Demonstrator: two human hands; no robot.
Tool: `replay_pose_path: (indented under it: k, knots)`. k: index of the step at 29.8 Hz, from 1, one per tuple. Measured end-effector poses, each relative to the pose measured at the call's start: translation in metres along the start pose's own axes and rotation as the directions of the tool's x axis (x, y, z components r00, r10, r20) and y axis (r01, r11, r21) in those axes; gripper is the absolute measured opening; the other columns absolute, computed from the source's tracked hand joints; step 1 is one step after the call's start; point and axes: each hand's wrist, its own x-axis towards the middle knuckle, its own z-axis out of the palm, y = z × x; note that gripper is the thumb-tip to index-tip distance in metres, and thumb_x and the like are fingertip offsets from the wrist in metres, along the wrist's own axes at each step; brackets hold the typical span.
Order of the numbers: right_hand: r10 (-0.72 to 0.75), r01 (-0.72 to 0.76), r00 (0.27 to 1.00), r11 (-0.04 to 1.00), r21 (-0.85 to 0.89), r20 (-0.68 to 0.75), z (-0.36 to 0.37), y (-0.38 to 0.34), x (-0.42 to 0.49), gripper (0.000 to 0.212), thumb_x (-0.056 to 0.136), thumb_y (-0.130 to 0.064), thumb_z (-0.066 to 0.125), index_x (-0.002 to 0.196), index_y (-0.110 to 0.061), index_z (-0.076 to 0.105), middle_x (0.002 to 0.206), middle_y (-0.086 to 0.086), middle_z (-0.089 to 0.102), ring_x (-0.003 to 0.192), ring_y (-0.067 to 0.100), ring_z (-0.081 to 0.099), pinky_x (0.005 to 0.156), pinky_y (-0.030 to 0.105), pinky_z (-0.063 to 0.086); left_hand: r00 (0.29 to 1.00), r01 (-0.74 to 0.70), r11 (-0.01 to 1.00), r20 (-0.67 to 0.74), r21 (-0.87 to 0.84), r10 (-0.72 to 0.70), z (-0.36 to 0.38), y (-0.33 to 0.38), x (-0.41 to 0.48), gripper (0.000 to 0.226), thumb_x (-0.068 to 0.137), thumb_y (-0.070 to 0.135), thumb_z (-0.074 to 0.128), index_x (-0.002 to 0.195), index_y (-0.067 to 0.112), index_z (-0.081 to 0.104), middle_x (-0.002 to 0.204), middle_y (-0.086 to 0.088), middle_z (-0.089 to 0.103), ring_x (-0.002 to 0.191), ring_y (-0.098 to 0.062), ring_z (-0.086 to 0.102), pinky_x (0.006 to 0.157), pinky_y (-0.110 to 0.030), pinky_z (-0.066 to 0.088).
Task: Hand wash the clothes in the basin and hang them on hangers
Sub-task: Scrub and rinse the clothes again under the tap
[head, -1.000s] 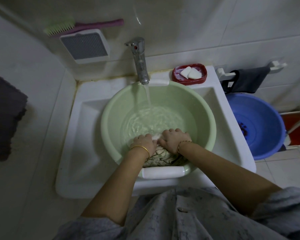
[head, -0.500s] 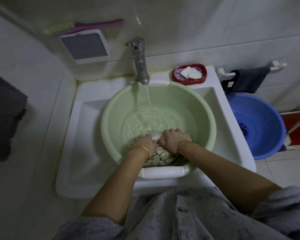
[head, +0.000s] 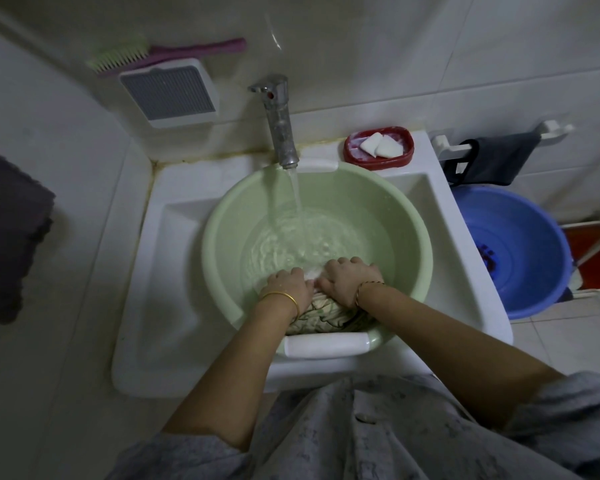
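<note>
Mostly hidden under two hands and the near rim: one patterned garment (head: 321,318), bunched against the near wall of one pale green basin (head: 222,237), only a leafy cream-and-green patch showing between the wrists. Impossible to tell how much cloth lies below the rippled water. Left hand (head: 288,287) and right hand (head: 349,278) side by side, knuckles up, fingers curled down and gripping the fabric, fingertips lost in the water and foam. One bangle on each wrist. Forearms cut across the basin's white front handle (head: 326,345); sleeves and a grey printed top filling the lower edge.

One chrome tap (head: 279,123) running a single stream into the basin, set in one white sink (head: 153,306). One red soap dish (head: 378,147) on the sink's back ledge, holding two white soap pieces. One blue tub (head: 520,251) on the floor right of the sink, partly cut by the sink edge, something dark and unclear at its bottom. One dark cloth (head: 492,159) draped over a white wall rail above it. One green-bristled brush (head: 160,53) with a pink handle resting on one grey-slatted wall box (head: 170,93). One dark towel (head: 11,237) cropped at the left edge.
</note>
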Motion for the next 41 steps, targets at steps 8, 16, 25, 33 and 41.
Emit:
replay_pose_path:
  k: [8, 16, 25, 33, 41]
  knots:
    - [0.001, -0.001, 1.000, 1.000, -0.008, -0.007, 0.0004, -0.0004, -0.0002, 0.049, 0.095, -0.049, 0.031, 0.126, -0.015, 0.048, 0.134, 0.009, 0.049, 0.124, 0.029, 0.042, 0.095, 0.047, 0.035, 1.000, -0.002, 1.000, -0.008, -0.011, 0.002, 0.0017, -0.0009, 0.0019, 0.048, 0.100, 0.038, 0.031, 0.137, 0.008, 0.038, 0.137, -0.023, 0.043, 0.129, -0.036, 0.039, 0.107, -0.039, 0.032]
    - [0.000, 0.000, 1.000, 1.000, -0.006, -0.010, 0.0004, -0.0002, -0.0001, 0.050, 0.095, -0.051, 0.030, 0.127, -0.015, 0.048, 0.135, 0.009, 0.048, 0.124, 0.029, 0.042, 0.097, 0.047, 0.035, 1.000, -0.001, 1.000, -0.008, -0.006, 0.001, 0.0017, -0.0012, 0.0018, 0.047, 0.100, 0.039, 0.031, 0.134, 0.007, 0.040, 0.136, -0.023, 0.044, 0.127, -0.037, 0.039, 0.105, -0.040, 0.032]
    - [-0.002, 0.002, 1.000, 1.000, -0.003, -0.006, 0.0013, 0.0007, 0.0004, 0.049, 0.096, -0.050, 0.030, 0.126, -0.015, 0.048, 0.135, 0.009, 0.049, 0.123, 0.029, 0.043, 0.095, 0.047, 0.035, 1.000, 0.006, 1.000, -0.005, -0.009, -0.006, 0.0015, -0.0008, 0.0019, 0.048, 0.100, 0.039, 0.030, 0.137, 0.009, 0.038, 0.137, -0.022, 0.043, 0.128, -0.036, 0.039, 0.106, -0.040, 0.032]
    - [-0.008, 0.008, 1.000, 1.000, 0.000, -0.004, 0.0004, 0.0005, -0.0001, 0.050, 0.096, -0.050, 0.029, 0.126, -0.016, 0.048, 0.134, 0.009, 0.049, 0.123, 0.028, 0.042, 0.096, 0.047, 0.035, 1.000, 0.001, 1.000, -0.008, -0.004, -0.001, 0.0008, -0.0006, -0.0001, 0.048, 0.100, 0.039, 0.030, 0.136, 0.008, 0.039, 0.137, -0.022, 0.043, 0.127, -0.037, 0.040, 0.105, -0.039, 0.032]
    - [-0.004, 0.004, 1.000, 1.000, 0.005, -0.012, 0.0016, 0.0008, 0.0009, 0.050, 0.095, -0.050, 0.030, 0.127, -0.016, 0.048, 0.135, 0.008, 0.048, 0.123, 0.028, 0.042, 0.095, 0.047, 0.035, 1.000, 0.003, 1.000, -0.006, -0.008, -0.003, -0.0013, 0.0005, -0.0021, 0.047, 0.100, 0.039, 0.030, 0.134, 0.007, 0.040, 0.137, -0.023, 0.043, 0.127, -0.037, 0.040, 0.105, -0.040, 0.032]
